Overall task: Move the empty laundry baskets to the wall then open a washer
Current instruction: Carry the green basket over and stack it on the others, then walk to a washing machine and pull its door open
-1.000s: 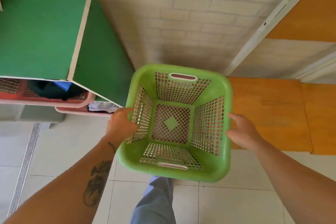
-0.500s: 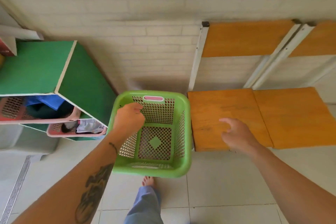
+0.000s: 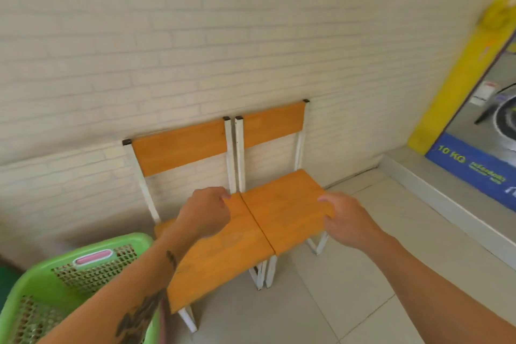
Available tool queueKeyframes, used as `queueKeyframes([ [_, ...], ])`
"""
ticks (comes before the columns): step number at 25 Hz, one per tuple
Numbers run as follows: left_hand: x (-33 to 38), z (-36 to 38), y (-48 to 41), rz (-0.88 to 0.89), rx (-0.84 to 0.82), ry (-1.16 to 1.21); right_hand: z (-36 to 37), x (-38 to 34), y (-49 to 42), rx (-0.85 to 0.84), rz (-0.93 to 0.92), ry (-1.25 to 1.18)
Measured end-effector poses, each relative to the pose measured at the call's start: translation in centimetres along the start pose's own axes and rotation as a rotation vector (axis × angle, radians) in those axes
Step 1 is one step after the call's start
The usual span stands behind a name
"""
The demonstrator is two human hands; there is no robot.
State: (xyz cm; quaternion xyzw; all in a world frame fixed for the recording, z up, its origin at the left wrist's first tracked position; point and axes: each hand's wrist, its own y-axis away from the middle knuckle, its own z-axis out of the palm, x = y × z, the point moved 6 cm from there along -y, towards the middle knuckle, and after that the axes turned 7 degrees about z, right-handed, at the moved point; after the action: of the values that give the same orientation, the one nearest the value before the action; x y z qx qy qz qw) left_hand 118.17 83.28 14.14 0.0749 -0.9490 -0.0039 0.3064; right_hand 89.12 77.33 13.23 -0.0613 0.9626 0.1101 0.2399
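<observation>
The empty green laundry basket [image 3: 83,268] with a pink handle slot stands on the floor at the bottom left, by the brick wall [image 3: 195,50]. My left hand [image 3: 205,215] hovers above the chair seats, fingers loosely curled, holding nothing. My right hand [image 3: 344,222] is also empty, fingers apart, over the right chair's front corner. A washer [image 3: 499,126] with a round door and a blue "10 KG" sticker shows at the right edge, partly cut off.
Two orange chairs [image 3: 259,220] with white frames stand side by side against the wall. A grey raised step [image 3: 435,193] runs under the washer, with a yellow panel [image 3: 458,75] beside it. Tiled floor [image 3: 349,301] lies in front.
My left hand let go of the green basket, which now rests by the wall. The view swung right, away from the green shelf, bringing the washer into sight. Both hands rose over the chairs.
</observation>
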Motion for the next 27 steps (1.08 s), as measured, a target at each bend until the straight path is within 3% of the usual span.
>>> queueKeyframes([
  [7, 18.6, 7.8, -11.8, 0.351, -0.144, -0.138, -14.3, 13.1, -1.5, 0.293, 0.241, 0.032],
  [16, 40.1, 18.7, -27.7, 0.732, -0.299, -0.255, -27.5, 26.7, -6.1, 0.516, 0.622, 0.039],
  [21, 52.4, 25.3, -32.3, 0.911, -0.316, -0.284, -33.4, 34.9, -6.3, 0.608, 0.788, 0.003],
  [27, 67.5, 36.0, -34.5, 1.037, -0.332, -0.259, -41.3, 50.2, -6.6, 0.678, 0.868, -0.053],
])
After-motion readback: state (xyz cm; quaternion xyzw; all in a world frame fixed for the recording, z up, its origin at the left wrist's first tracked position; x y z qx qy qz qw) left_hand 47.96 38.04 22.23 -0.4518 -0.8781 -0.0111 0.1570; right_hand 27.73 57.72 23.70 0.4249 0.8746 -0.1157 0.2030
